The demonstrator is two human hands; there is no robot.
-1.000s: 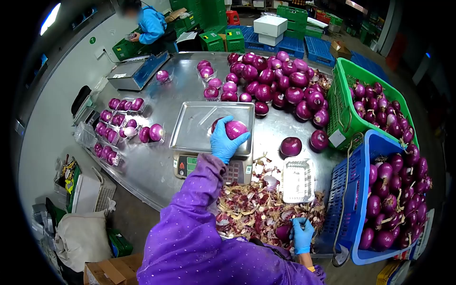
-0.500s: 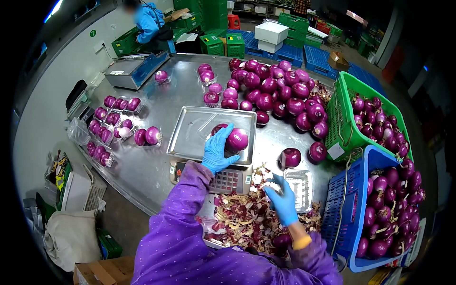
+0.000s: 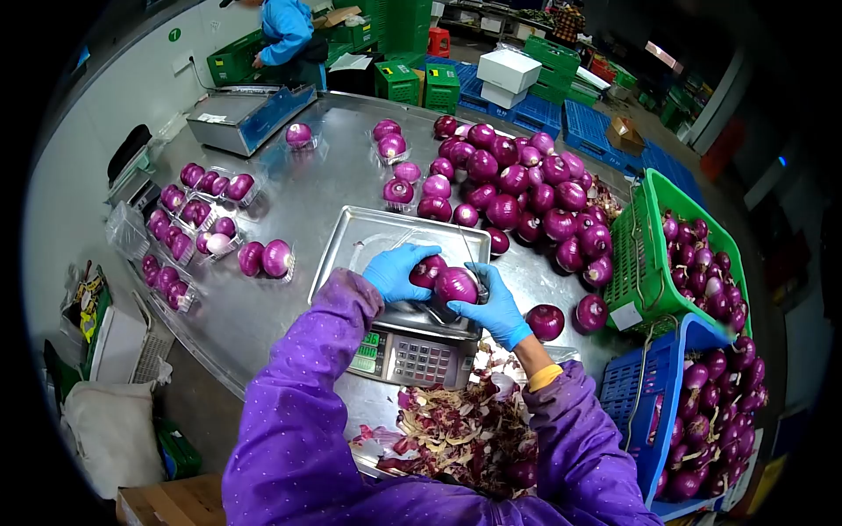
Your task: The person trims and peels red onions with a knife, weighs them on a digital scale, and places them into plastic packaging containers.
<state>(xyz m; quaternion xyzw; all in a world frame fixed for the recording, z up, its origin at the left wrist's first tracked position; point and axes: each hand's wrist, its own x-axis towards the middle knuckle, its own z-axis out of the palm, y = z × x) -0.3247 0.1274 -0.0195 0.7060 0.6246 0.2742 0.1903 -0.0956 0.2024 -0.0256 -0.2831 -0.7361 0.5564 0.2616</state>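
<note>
Two red onions (image 3: 457, 285) sit side by side over the metal pan of the scale (image 3: 346, 254). My left hand (image 3: 396, 273), in a blue glove, has its fingers round the left onion (image 3: 427, 271). Gloved as well, my right hand (image 3: 496, 309) grips the right side of the right onion, and a thin dark wire-like piece stands up beside its fingers. Below the pan the scale's keypad (image 3: 421, 361) and green display show. Onion skins (image 3: 465, 430) lie in front of the scale.
Loose onions (image 3: 517, 188) are heaped at the back. Packed onions (image 3: 210, 182) stand at the left. A green crate (image 3: 638, 254) and a blue crate (image 3: 653, 373), both holding onions, line the right side. A person in a blue jacket (image 3: 285, 31) is at the back left.
My right hand has moved from the skins up to the onions on the scale. My left hand has shifted to the left onion. The camera view has turned slightly.
</note>
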